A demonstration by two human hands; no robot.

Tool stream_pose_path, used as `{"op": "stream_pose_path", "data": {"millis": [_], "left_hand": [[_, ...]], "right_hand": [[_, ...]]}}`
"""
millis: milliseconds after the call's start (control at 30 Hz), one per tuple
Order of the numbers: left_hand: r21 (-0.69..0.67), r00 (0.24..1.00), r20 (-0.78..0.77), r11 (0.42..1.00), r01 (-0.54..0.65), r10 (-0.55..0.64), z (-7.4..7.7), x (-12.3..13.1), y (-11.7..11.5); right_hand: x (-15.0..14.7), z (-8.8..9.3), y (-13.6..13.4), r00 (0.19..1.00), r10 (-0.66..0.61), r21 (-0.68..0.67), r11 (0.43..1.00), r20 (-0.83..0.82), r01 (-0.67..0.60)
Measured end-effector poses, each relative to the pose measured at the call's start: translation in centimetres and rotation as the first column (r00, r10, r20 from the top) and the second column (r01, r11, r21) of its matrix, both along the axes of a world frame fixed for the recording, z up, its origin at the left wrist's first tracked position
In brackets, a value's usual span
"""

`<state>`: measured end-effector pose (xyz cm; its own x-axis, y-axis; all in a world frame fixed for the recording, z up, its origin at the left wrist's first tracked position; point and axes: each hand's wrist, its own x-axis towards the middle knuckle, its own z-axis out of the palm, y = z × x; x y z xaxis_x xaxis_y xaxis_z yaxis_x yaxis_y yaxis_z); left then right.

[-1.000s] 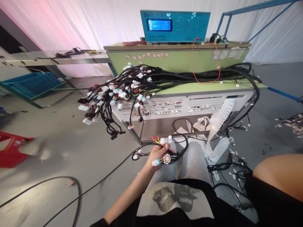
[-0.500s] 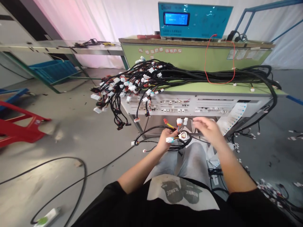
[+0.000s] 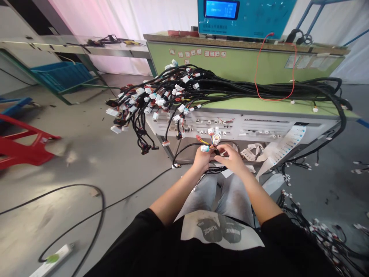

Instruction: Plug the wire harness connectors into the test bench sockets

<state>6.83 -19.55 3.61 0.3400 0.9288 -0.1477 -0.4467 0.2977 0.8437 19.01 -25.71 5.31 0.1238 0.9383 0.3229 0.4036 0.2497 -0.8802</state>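
Between my hands, above my lap, is a black wire harness [image 3: 216, 169] whose end carries white connectors [image 3: 216, 137], a red one [image 3: 198, 138] and a light-blue one [image 3: 205, 148]. My left hand [image 3: 201, 158] is closed around the harness just below these connectors. From the other side, my right hand [image 3: 230, 157] has its fingers curled onto the same spot, and its fingertips press near the branching point of the wires. Part of the harness is hidden behind the fingers. Its loops hang beneath both hands, over the grey trousers.
A thick bundle of harnesses [image 3: 225, 87] lies across the green bench [image 3: 305, 109]. Behind it stands a blue tester [image 3: 248, 23] with a lit screen. A strip of labels [image 3: 284, 148] hangs at right. More harnesses [image 3: 325, 238] lie on the floor; a red stool [image 3: 25, 142] stands left.
My right hand has come left and down onto the harness beside my left hand. The connectors in my left hand have shifted slightly up and left. The camera view has tilted downward.
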Motion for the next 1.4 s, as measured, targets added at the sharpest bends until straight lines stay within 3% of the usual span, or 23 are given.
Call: {"op": "stream_pose_path", "data": {"millis": [67,100,200,300,367,433,600,800,933,1100,1267,1400], "left_hand": [[-0.006,1.0,0.021,1.0,0.017,-0.017,0.0,0.1,0.2],[-0.018,0.999,0.026,0.999,0.038,-0.037,0.0,0.0,0.2],[-0.071,0.993,0.078,0.993,0.096,-0.091,0.0,-0.4,0.3],[-0.134,0.982,0.167,0.984,0.115,-0.092,-0.8,-1.0,0.5],[-0.189,0.975,0.212,0.975,0.114,-0.073,-1.6,-1.1,0.5],[-0.232,0.97,0.24,0.967,0.102,-0.044,-2.3,-1.0,0.4],[-0.312,0.97,0.241,0.949,0.047,0.031,-3.3,-0.3,0.2],[-0.411,0.957,0.262,0.912,-0.003,0.121,-4.7,-0.5,1.0],[-0.425,0.953,0.272,0.905,-0.002,0.13,-5.3,-0.4,1.6],[-0.416,0.957,0.263,0.909,-0.003,0.124,-5.4,0.0,2.7],[-0.401,0.945,0.293,0.916,-0.018,0.146,-5.4,0.0,4.5],[-0.396,0.941,0.298,0.917,-0.033,0.162,-5.4,-0.3,5.8]], "right_hand": [[-0.7,-0.6,0.4,0.987,-0.112,0.093,0.99,0.118,0.101],[-0.9,-0.9,0.6,0.982,-0.163,0.107,0.983,0.101,0.152],[-1.0,-1.5,1.0,0.953,-0.23,-0.001,0.972,-0.199,0.234],[-1.0,-1.7,1.3,0.778,-0.236,-0.141,0.972,-0.581,0.19],[-1.1,-1.7,1.6,0.678,-0.235,-0.181,0.972,-0.696,0.151],[-1.1,-1.8,2.0,0.643,-0.192,-0.158,0.981,-0.742,0.111],[-0.4,-1.3,3.3,0.589,0.048,0.043,0.999,-0.807,-0.023],[1.1,-1.4,5.1,0.566,0.166,0.042,0.973,-0.808,-0.226],[1.2,-2.7,7.7,0.571,-0.001,-0.045,0.997,-0.821,-0.064],[0.6,-3.5,11.0,0.508,-0.224,-0.191,0.975,-0.832,0.117],[-0.3,-3.6,13.6,0.46,-0.321,-0.237,0.944,-0.828,0.231],[-1.1,-3.9,15.2,0.435,-0.316,-0.208,0.938,-0.843,0.278]]}}
